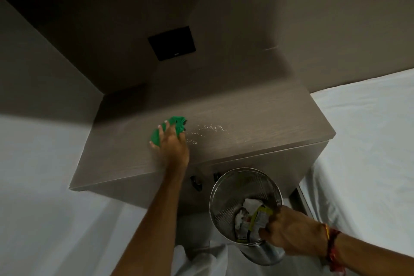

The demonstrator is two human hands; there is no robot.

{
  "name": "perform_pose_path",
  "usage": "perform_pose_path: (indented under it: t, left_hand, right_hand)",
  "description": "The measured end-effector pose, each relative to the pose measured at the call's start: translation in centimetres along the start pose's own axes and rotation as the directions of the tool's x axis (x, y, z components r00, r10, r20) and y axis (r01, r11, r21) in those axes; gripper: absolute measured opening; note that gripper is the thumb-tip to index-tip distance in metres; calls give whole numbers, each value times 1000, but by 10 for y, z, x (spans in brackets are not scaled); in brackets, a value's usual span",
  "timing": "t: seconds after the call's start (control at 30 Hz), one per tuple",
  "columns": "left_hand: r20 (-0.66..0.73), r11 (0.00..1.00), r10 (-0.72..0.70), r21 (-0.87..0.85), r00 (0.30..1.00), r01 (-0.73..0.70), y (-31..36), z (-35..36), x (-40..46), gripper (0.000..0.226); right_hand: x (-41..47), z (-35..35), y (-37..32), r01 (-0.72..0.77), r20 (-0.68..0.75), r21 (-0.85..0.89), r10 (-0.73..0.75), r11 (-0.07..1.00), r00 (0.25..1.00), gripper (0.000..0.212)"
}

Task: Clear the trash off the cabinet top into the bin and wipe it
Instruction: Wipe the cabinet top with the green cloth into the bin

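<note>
From the head camera, the left hand point(171, 139) is pressing down on a bunched green cloth point(173, 129), fingers spread over it, on the wood-grain cabinet top point(257, 123). Just to the right of the cloth, a scatter of shining wet droplets point(206, 131) is lying on the surface. The right hand point(291, 231) is gripping the near rim of a perforated metal bin point(226, 197), holding it tilted in front of the cabinet, below its top edge. Crumpled paper and a wrapper point(251, 217) are sitting inside the bin, touching the fingers at the rim. A red thread band point(333, 244) is circling the right wrist. White bedding point(363, 141) is lying on either side of the cabinet, and a dark square wall plate point(172, 43) is sitting on the panel behind it.
</note>
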State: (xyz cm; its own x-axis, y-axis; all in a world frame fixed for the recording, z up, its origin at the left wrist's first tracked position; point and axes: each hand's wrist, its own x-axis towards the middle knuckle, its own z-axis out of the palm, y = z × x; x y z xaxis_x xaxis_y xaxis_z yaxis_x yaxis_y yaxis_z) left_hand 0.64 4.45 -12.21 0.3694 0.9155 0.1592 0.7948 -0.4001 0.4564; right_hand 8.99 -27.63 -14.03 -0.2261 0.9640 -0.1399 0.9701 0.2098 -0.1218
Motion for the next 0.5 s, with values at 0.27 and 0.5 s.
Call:
perform_pose_path:
  t: [0.27,0.5]
  left_hand:
    - [152,957,269,-150,951,-247,87,44,-37,46]
    - [261,820,549,-352,794,-452,83,24,-89,50]
  right_hand:
    - [-9,30,13,84,-59,-16,-84,996,995,53]
    - [-17,22,9,67,-161,-19,-69,998,985,51]
